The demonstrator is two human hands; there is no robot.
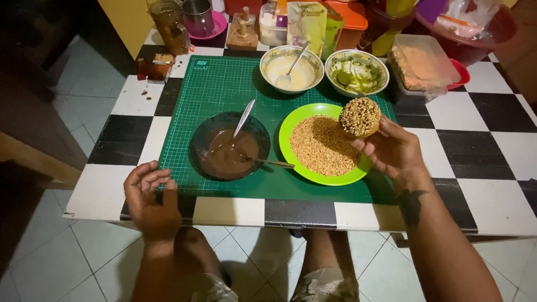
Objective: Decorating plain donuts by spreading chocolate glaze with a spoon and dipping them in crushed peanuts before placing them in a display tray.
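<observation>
My checkered desk [498, 168] carries a green cutting mat [218, 95], my landmark. On the mat's near middle sits a dark bowl [229, 145] of chocolate glaze with a spoon resting in it; to its right, a green plate [321, 145] heaped with crumbs. At the mat's far edge stand a bowl of white glaze [291, 68] and one of green [356, 72]. My right hand [391, 148] grips a crumb-coated doughnut [361, 116] over the plate, so loose crumbs fall back. My left hand [148, 196] rests open and empty at the mat's near left corner.

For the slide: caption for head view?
Right hand holds crumb-coated donut over green plate; left hand rests at table edge.
</observation>
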